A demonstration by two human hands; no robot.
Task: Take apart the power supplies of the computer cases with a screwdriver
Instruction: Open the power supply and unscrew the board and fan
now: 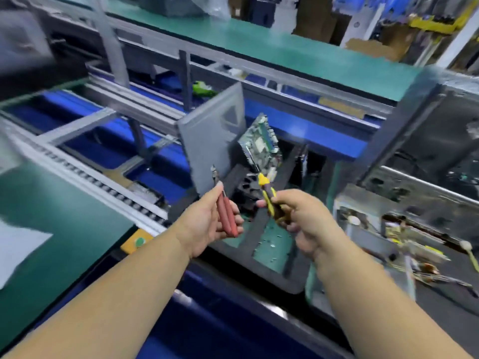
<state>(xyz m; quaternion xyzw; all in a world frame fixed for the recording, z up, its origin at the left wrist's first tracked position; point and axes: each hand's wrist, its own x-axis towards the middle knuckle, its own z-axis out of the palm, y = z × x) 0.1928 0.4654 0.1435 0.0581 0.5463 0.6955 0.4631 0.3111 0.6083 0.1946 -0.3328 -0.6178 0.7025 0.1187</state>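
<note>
I'm gripping red pliers (227, 213) in my left hand (207, 221) and clutching the screwdriver (268, 194) in my right hand (298, 216), both hovering over the case (261, 244); the gutted power supply (383, 234) is sitting off right.

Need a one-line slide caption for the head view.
Left hand holds red-handled pliers, right hand grips a yellow-black screwdriver above an opened computer case.

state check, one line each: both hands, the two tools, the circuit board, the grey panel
left hand: grips the pliers, held up.
pliers: red handles together, tip up.
right hand: grips the screwdriver.
screwdriver: yellow and black handle, shaft pointing up toward the circuit board.
circuit board: tilted on edge, blurred.
grey panel: standing upright, left of the board.
</note>
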